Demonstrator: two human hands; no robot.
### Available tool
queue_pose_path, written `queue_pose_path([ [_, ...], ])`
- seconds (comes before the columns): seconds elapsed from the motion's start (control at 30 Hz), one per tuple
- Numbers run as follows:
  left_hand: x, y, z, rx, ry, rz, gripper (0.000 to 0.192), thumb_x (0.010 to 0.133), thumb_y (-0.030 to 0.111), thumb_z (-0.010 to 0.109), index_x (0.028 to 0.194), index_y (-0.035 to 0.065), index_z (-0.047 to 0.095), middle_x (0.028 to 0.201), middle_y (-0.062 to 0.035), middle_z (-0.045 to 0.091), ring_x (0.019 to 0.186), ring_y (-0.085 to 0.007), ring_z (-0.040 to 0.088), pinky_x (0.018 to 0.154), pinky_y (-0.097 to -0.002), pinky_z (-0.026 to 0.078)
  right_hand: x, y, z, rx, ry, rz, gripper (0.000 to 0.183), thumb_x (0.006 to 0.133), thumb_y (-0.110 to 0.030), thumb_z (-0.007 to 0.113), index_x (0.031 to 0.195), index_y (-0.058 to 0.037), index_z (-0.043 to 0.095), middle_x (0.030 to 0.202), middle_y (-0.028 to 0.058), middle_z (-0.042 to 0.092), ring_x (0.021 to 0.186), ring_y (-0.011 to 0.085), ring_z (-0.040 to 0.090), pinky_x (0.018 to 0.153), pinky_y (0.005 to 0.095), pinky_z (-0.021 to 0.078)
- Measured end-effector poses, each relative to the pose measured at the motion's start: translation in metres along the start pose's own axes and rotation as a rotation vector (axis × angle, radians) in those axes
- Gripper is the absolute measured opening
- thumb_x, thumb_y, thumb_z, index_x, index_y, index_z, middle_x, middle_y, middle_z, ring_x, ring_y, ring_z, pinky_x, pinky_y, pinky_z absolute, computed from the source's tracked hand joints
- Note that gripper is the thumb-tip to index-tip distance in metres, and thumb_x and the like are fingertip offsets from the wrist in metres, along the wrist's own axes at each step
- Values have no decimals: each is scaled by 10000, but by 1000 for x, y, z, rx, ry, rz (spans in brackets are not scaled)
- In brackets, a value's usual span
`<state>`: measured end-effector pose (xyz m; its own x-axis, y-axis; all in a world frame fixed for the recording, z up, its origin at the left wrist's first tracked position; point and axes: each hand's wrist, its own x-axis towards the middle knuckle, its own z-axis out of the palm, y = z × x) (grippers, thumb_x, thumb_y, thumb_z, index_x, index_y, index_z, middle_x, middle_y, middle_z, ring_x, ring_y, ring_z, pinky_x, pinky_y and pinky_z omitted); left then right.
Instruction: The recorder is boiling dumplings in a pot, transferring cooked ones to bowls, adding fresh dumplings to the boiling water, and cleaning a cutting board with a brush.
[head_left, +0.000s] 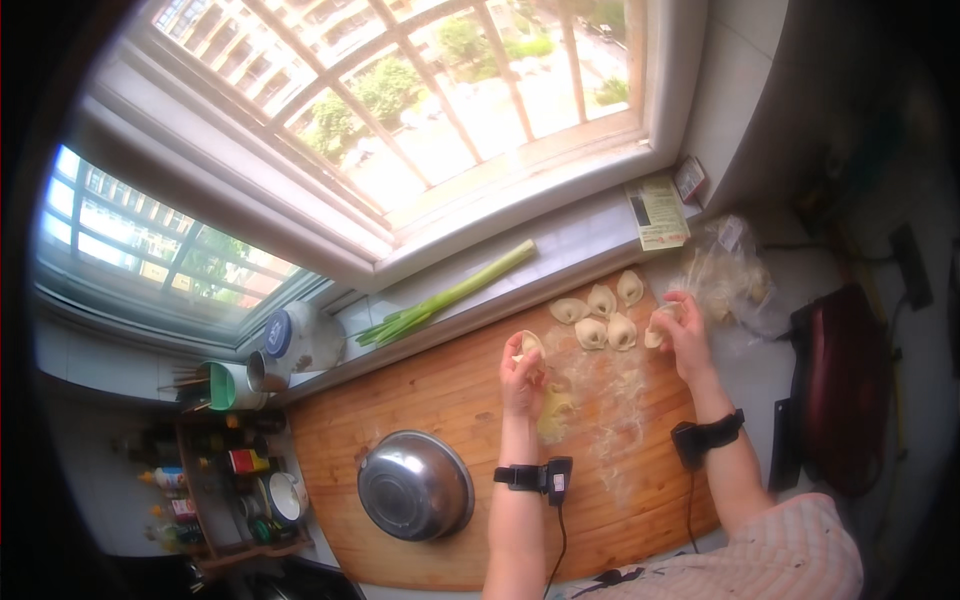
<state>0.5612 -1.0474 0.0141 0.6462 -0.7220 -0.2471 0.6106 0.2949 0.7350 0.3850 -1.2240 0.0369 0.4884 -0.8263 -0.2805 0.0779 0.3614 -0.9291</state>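
Note:
My left hand (523, 375) is raised over the wooden board, its fingers closed on a folded dough dumpling (531, 346). To the right, my right hand (684, 330) pinches another dumpling (660, 324) near the board's right edge. Between the hands, towards the windowsill, several shaped dumplings (601, 300) lie in two rows on the wooden board (420, 390). White flour (619, 405) is scattered below them, with a yellowish smear beside my left wrist. Both wrists wear black straps with small devices and cables.
An upside-down metal bowl (411, 487) sits on the board's left part. Green onion (457, 292) lies on the windowsill. A plastic bag (724, 277) and a dark red appliance (844, 390) are at the right; a rack of bottles (247, 461) stands at the left.

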Motion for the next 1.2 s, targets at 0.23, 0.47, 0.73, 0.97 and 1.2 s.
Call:
queue_pose_path([
  [0.23, 21, -13, 29, 657, 51, -25, 292, 741, 212, 691, 970, 91, 557, 723, -7, 576, 616, -95, 535, 490, -242, 434, 7, 13, 0, -732, -6, -410, 262, 742, -265, 701, 826, -54, 570, 661, 26, 572, 575, 113, 545, 502, 242, 439],
  [0.47, 20, -36, 65, 1660, 220, 322, 419, 664, 344, 734, 931, 52, 596, 767, -163, 634, 693, -353, 609, 600, -416, 487, -26, 10, 21, -1229, -59, -218, 421, 717, -408, 682, 903, -50, 561, 810, 139, 613, 763, 339, 603, 656, 425, 463],
  [0.73, 19, -49, 70, 1529, 146, 424, 384, 657, 265, 735, 943, 71, 566, 858, -141, 632, 804, -331, 603, 671, -413, 482, -4, 22, 20, -1035, -6, -458, 365, 713, -251, 698, 991, -89, 526, 899, 124, 600, 821, 359, 577, 687, 408, 462],
  [0.97, 5, -34, 52, 876, 43, 105, 391, 703, 164, 716, 1045, 68, 554, 866, -84, 634, 754, -185, 612, 570, -302, 469, -16, -2, -5, -195, -201, 99, 323, 778, -108, 659, 1058, -27, 521, 844, 16, 606, 734, 94, 570, 645, 220, 469],
  [1.2, -84, 13, 3, 99, -111, -272, 367, 738, 79, 686, 1069, 41, 532, 853, -31, 609, 715, -104, 574, 536, -201, 427, -74, 8, -39, -137, -366, 282, 336, 773, -166, 675, 1047, -19, 547, 762, 3, 590, 661, 80, 547, 581, 216, 445],
])
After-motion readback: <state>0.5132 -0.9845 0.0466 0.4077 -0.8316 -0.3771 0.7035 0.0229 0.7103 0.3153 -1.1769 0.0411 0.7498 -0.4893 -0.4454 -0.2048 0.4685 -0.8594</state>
